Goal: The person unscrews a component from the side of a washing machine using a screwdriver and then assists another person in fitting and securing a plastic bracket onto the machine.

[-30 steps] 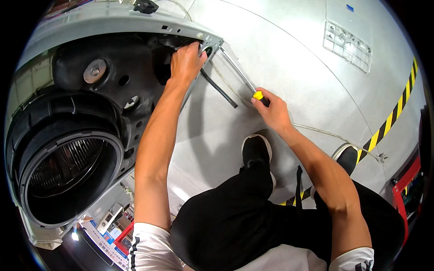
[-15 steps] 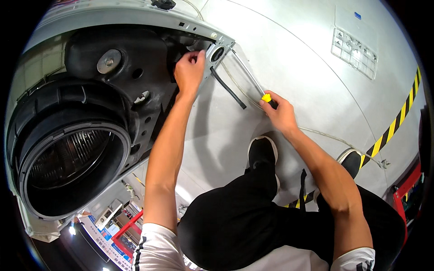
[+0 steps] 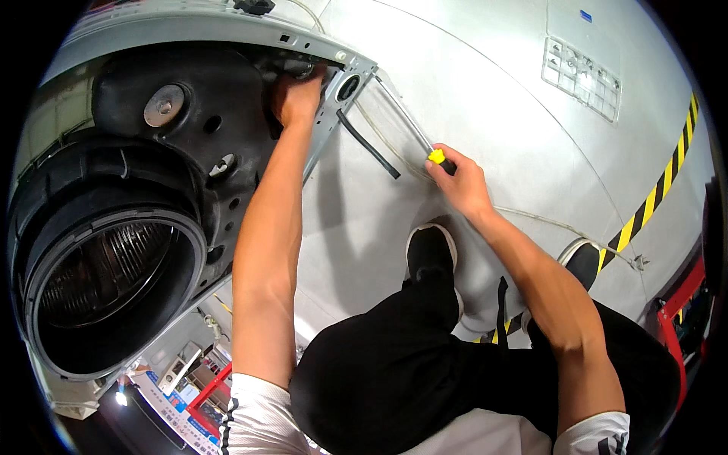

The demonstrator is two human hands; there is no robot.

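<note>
The right hand [image 3: 462, 182] was closed around the handle of a screwdriver [image 3: 406, 116], its shaft slanting up and left toward the corner of a pale metal frame [image 3: 212, 29]. The tip lay at or just beside that corner; contact could not be told. The left hand [image 3: 297, 98] was sunk in the dark gap behind the frame's edge, its fingers mostly hidden, so whether they gripped anything could not be told.

The likeliest trouble was the tip skidding along the metal, since it seemed to meet the corner at a slant with just one hand guiding it; a scratch could follow. The left fingers, working out of sight near thin sheet edges, risked a nick, and a small part let go there could drop out of reach.

The left arm [image 3: 265, 243] ran almost straight up from the lower edge, while the right arm [image 3: 542, 280] bent at the elbow, its forearm angled up and left.

Near the corner, a dark oval plug [image 3: 348, 88] sat in the metal and a black hose [image 3: 369, 144] hung down. To the left was a black tub with a round rubber mouth [image 3: 114, 296]. Farther right, a pale cable [image 3: 531, 216], a clear compartment tray [image 3: 578, 99] and striped tape [image 3: 660, 186] lay on the floor [image 3: 516, 136].
</note>
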